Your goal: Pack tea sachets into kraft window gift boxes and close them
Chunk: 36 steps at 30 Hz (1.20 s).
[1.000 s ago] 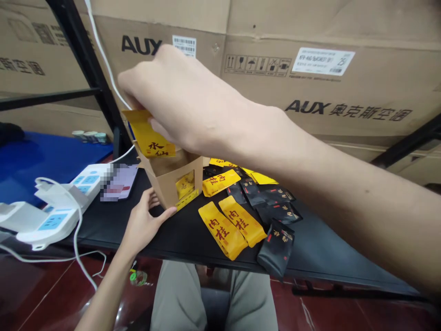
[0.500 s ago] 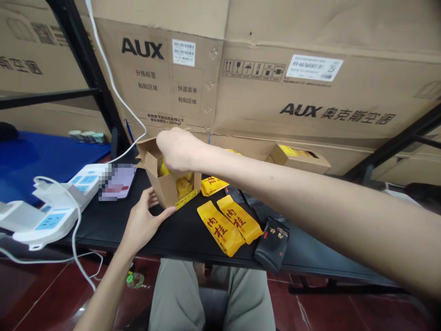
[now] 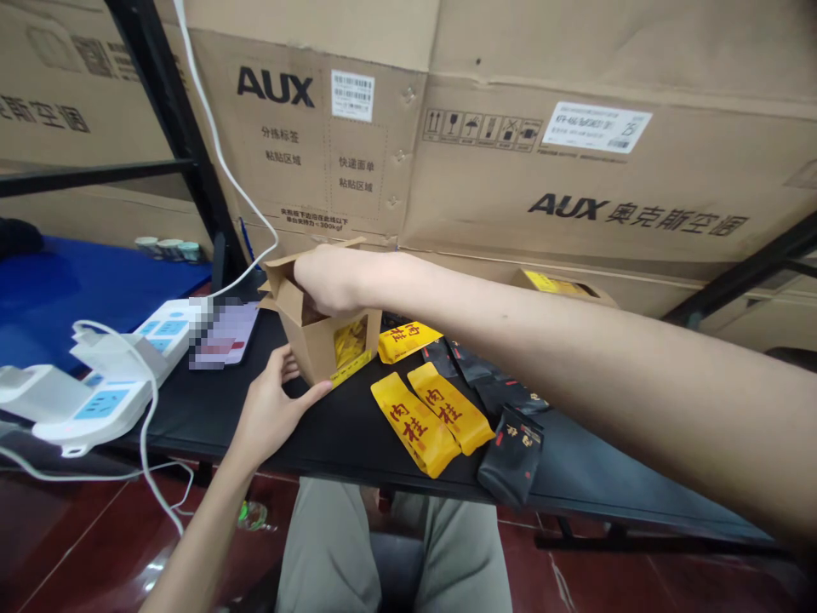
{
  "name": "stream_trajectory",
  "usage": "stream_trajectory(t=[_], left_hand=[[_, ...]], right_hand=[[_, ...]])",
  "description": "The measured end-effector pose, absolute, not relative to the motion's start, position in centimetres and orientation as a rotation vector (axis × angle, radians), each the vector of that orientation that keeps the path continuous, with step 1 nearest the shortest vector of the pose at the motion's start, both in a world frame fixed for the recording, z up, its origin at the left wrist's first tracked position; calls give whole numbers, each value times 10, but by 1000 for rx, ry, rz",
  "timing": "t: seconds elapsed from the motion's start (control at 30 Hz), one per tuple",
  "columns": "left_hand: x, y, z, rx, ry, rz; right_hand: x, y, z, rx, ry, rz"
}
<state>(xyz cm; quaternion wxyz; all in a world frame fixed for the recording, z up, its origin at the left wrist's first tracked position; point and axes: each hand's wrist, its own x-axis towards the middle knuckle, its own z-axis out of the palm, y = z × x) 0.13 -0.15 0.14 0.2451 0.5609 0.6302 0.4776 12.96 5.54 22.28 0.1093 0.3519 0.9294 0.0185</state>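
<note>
A brown cardboard box (image 3: pixel 305 342) stands upright on the black table, its top flaps open. My left hand (image 3: pixel 274 409) grips its lower end, thumb along the front bottom edge and fingers round the left side. From above, my right hand (image 3: pixel 328 279) reaches into the opening; its fingers are hidden inside. Yellow packaging (image 3: pixel 351 342) shows through the box's window. To the right lie two yellow packets (image 3: pixel 418 430) side by side, with a black packet (image 3: pixel 511 455) next to them. Another yellow packet (image 3: pixel 403 343) rests close to the box, near more black packets (image 3: pixel 476 364).
A white power strip (image 3: pixel 108 404) with plugs and cables lies on the left, beside a phone (image 3: pixel 226 336). Behind my right forearm is a second brown box (image 3: pixel 600 295). Large AUX cartons (image 3: pixel 485 187) wall off the back, and black metal posts (image 3: pixel 169 111) stand at both sides.
My right hand has sunk deeper into the box, and the yellow item by its fingers is no longer visible at the opening. My left hand keeps its hold. The view has shifted slightly.
</note>
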Motion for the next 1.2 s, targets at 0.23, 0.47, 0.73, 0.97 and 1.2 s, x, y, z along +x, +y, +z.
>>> stream_trajectory(t=[0.23,0.47,0.73,0.97,1.2], left_hand=[[-1,-1,-1,1569,1698,1311],[-1,0,-2,1561,1683,1330],[-1,-1,-2,1577,1682,1320],[-1,0,-3,1547,1704,1323],[-3,-1,-4,1541,1716,1306]], right_hand=[[122,71,219,905,2491,66],[126,89,211,956,2487,-86],[136,101,198,951,2450,-457],[145,92,215,902,2734,-313],[229,64,268,1238,3063,-913]])
